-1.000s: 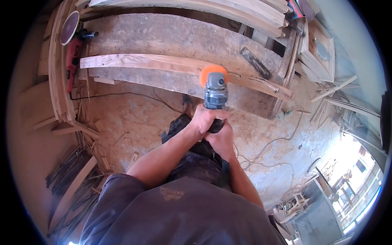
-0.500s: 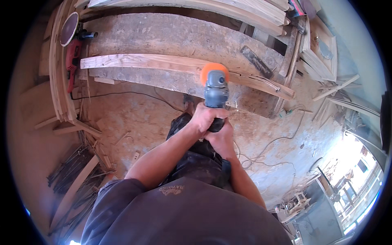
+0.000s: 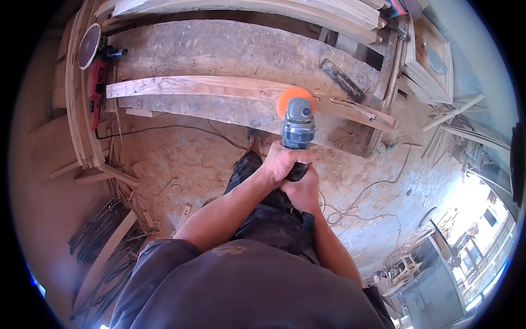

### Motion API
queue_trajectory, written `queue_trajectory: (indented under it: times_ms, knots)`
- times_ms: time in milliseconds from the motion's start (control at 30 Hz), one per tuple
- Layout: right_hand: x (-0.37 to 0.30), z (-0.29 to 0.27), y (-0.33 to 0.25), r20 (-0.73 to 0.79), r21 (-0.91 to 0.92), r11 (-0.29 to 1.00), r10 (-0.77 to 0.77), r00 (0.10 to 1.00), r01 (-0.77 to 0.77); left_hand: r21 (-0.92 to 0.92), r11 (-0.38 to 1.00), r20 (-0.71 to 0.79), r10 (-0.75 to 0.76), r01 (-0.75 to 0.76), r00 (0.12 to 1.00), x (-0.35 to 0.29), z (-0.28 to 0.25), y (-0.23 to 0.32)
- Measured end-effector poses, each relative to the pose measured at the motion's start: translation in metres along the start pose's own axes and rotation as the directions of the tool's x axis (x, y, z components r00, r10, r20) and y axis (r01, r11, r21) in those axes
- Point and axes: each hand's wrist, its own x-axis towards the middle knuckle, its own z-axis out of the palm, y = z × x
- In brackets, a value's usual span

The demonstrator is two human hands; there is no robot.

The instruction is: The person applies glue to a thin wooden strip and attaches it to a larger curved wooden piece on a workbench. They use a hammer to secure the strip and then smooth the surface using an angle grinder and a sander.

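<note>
A: Hands?
B: Right hand [image 3: 304, 192], then left hand [image 3: 280, 160] farther out, both wrapped round the sander [image 3: 298, 127].
A: Changed?
B: Sander slid slightly right (barely); its orange disc [image 3: 296, 92] now overlaps the wooden strip [image 3: 192, 85] farther along, contact unclear. Strip lies on the bench [image 3: 219, 46]. Judged: work shifting toward strip's right end.

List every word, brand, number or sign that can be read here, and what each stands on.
No text is clear enough to read.
Dark shirt: a pale print, too faint and blurred to read.
Grey power tool: any lettering is too small to read.
Red power tool at the left: likewise too small.
</note>
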Motion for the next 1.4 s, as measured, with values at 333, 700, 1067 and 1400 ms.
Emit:
queue_trajectory:
  times_ms: [333, 700, 1067, 1400]
  knots:
    - [0.001, -0.006, 0.003, -0.024, 0.004, 1.000, -0.008, 1.000, 0.008, -0.040, 0.999, 0.000, -0.001, 0.001, 1.000, 0.009, 0.006, -0.009]
    - [-0.004, -0.017, 0.010, -0.049, 0.017, 0.999, 0.036, 0.998, -0.035, 0.045, 0.999, 0.008, -0.016, 0.015, 1.000, 0.008, 0.018, -0.010]
    - [-0.002, -0.017, 0.018, -0.056, 0.040, 0.999, -0.023, 0.998, 0.025, 0.046, 0.999, 0.007, 0.008, -0.008, 1.000, 0.010, 0.022, -0.014]
    - [0.000, -0.023, 0.017, -0.023, 0.026, 1.000, 0.013, 1.000, -0.013, 0.026, 0.999, 0.029, 0.021, -0.022, 0.999, 0.015, 0.020, -0.021]
